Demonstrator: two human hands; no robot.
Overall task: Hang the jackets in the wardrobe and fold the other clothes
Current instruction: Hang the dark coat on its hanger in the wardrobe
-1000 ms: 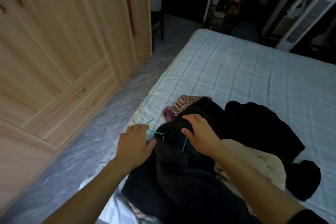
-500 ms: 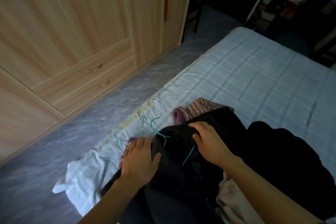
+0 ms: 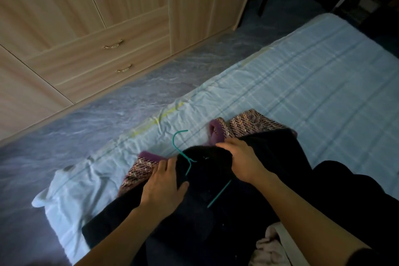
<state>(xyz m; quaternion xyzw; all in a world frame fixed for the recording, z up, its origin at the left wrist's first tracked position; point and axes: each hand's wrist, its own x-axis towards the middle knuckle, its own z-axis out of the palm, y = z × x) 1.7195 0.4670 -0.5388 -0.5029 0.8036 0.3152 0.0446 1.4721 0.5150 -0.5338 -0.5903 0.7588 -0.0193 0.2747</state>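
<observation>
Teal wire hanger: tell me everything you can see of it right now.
The thin teal wire hanger is mostly tucked inside the black garment. Its hook sticks out past the collar and lies over the pale blue checked bedsheet. Below the neck, two short wire stretches show; the rest is covered. The left hand and the right hand rest on the fabric either side, neither plainly touching the wire.

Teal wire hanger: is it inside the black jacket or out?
Partly in: the teal wire hanger pokes its hook from the black jacket; one arm shows, rest hidden.
</observation>
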